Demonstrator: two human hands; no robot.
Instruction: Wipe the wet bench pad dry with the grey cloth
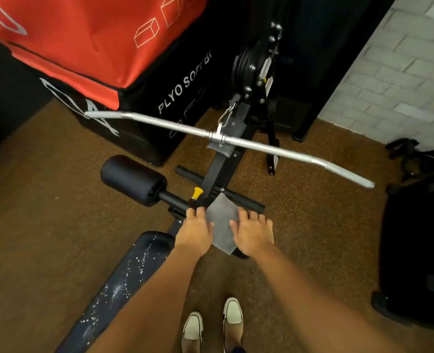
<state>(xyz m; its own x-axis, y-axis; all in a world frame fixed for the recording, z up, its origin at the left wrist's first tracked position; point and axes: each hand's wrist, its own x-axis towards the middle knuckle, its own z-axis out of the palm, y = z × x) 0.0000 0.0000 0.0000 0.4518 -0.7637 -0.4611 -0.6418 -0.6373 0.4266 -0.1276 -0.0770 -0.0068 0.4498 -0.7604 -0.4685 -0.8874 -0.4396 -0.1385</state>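
The dark bench pad (pixel 124 276) runs from the lower left toward the middle, speckled with water drops. At its far end lies the grey cloth (pixel 222 220), partly over the pad's edge. My left hand (pixel 194 229) rests on the cloth's left side, its fingertips near the black frame. My right hand (pixel 251 231) lies flat on the cloth's right side with fingers spread. Whether either thumb pinches the cloth is hidden.
A silver pull-down bar (pixel 236 141) hangs across just beyond my hands. A black roller pad (pixel 131 178) and a yellow adjustment knob (pixel 197 192) sit on the frame. A red and black plyo box (pixel 96 59) stands behind; black straps (pixel 414 154) lie at right.
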